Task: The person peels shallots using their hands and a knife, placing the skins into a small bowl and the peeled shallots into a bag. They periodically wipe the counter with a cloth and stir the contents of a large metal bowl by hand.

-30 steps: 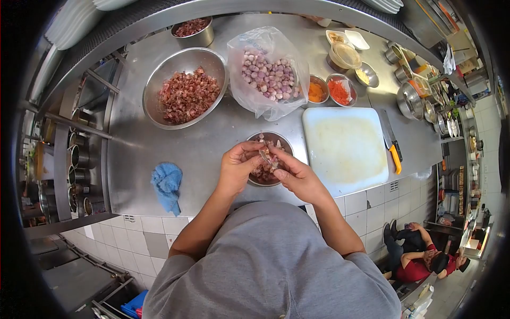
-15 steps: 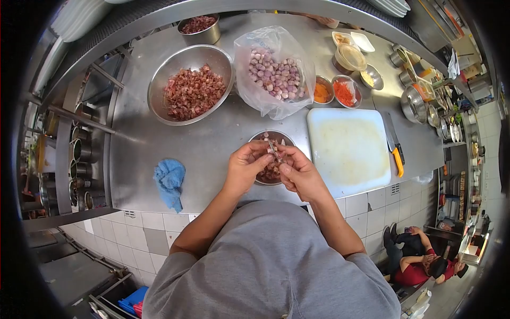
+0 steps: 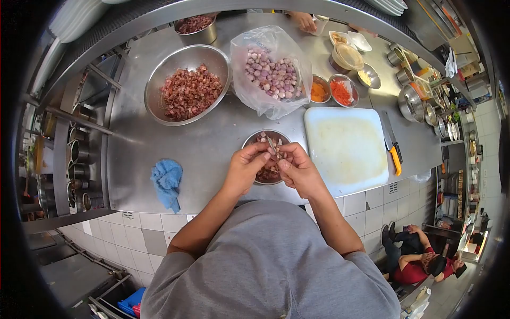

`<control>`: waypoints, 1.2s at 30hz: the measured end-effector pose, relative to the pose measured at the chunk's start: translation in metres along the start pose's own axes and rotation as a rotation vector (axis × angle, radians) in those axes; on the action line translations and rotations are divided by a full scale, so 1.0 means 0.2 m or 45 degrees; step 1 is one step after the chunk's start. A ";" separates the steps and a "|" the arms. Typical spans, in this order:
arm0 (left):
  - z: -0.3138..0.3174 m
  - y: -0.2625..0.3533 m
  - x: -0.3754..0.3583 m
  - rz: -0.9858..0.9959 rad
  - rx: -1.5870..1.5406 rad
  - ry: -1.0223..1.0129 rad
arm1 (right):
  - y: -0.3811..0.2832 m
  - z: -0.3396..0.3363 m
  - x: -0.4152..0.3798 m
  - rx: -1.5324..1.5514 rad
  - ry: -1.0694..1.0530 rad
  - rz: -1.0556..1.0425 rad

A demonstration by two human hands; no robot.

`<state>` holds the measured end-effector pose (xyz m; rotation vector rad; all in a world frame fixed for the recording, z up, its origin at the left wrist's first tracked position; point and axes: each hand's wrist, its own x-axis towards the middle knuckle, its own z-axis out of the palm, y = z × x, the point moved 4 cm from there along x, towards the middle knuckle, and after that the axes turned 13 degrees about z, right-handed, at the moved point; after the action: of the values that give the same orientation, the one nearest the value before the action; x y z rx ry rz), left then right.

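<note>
My left hand and my right hand are closed in pinches, fingertips close together above a small steel bowl. Between the fingertips shows a small, narrow blade, pointing up and away from me. Which hand grips it is hard to make out, and whatever else the fingers pinch is mostly covered. In the bowl lie reddish shallots and skins, partly hidden by my hands. Beyond it stands an open clear plastic bag of peeled-looking purple shallots. A large steel bowl holds reddish-brown pieces or skins.
Right of my hands lies a white cutting board, with an orange-handled knife beside it. A blue cloth is at left. Small bowls hold orange food and red strips. Another person's hand shows across the table.
My hands stay over the small bowl with only slight finger movement. Another person's hand with a white container has come into view at the far side. The view has shifted slightly.
</note>
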<state>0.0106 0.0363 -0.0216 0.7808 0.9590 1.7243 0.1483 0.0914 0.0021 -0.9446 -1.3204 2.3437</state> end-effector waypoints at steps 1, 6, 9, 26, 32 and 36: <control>0.00 0.00 0.01 0.018 -0.075 0.057 | 0.00 0.00 0.00 0.089 -0.030 0.027; -0.02 -0.03 0.04 -0.003 -0.194 0.093 | 0.02 0.01 0.02 0.217 -0.006 0.098; -0.02 -0.02 0.03 -0.054 -0.058 0.132 | 0.03 0.00 0.03 0.246 0.021 0.104; -0.12 -0.05 0.03 -0.044 -0.228 0.125 | 0.02 0.01 -0.01 0.121 -0.006 0.157; -0.11 -0.01 0.03 0.377 0.216 0.037 | -0.02 0.02 -0.04 -0.477 0.024 0.022; -0.07 0.10 0.01 0.239 0.473 -0.049 | -0.03 0.02 -0.05 -0.535 0.020 -0.020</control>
<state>-0.0105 0.0299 -0.0111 1.1719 1.2312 1.7022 0.1521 0.0869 0.0124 -1.0557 -1.8489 2.0781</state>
